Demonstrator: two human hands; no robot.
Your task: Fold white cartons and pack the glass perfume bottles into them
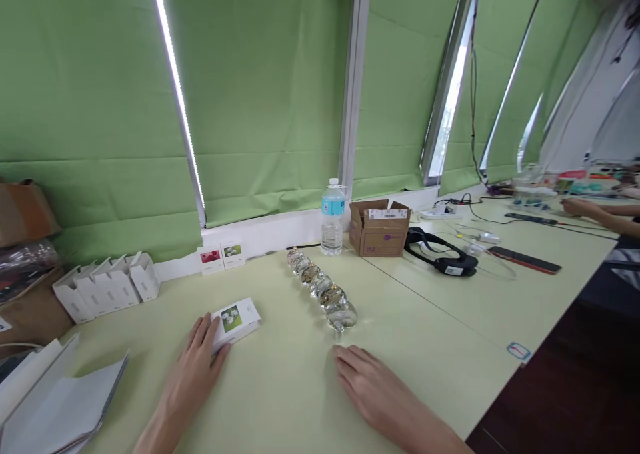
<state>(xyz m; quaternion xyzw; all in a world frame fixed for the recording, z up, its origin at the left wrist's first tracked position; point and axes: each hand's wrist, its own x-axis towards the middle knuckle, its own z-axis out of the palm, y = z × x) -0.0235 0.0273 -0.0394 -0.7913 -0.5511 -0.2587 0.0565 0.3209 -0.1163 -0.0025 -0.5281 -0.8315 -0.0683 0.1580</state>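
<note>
Under the grip spreads a pale yellow-green table (pixel 280 394), its seam running off to the right. Beyond the grip, green blinds (pixel 270 107) hang above a low white ledge (pixel 280 232), split by a grey post (pixel 354 87). Daylight shows through a narrow slit (pixel 175 67) ahead and a window gap (pixel 449 111) farther right. Rightmost stand a whitish wall (pixel 593 94) and, below table level, dark reddish floor (pixel 560 374).

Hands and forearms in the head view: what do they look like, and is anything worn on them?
The left hand and right hand are ungloved, with slender fingers. No sleeve, watch or cable shows on the left forearm or right forearm.
</note>
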